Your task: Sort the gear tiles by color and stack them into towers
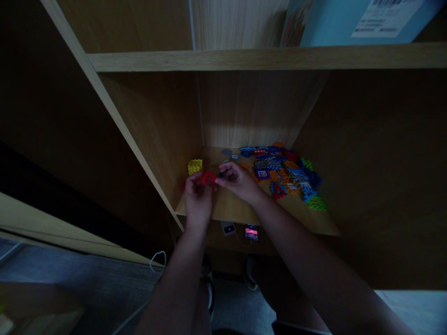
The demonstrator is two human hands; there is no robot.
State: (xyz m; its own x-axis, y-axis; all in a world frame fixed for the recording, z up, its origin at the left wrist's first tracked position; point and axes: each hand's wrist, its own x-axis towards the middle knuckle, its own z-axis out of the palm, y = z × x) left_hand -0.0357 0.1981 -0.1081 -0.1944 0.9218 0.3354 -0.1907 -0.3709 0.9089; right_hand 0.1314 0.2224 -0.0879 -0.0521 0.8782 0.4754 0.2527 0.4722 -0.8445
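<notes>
From the head view, the left grip [198, 197] is clenched on a red plastic lattice piece [208, 178], while the right grip [239, 181] pinches in at its edge, seemingly so that the piece stays steady between both hands. A yellow block [194, 166] sits just beyond the left grip, and a heap of colourful lattice pieces [279, 174] lies past the right grip on the wooden shelf [230, 209], within easy reach
</notes>
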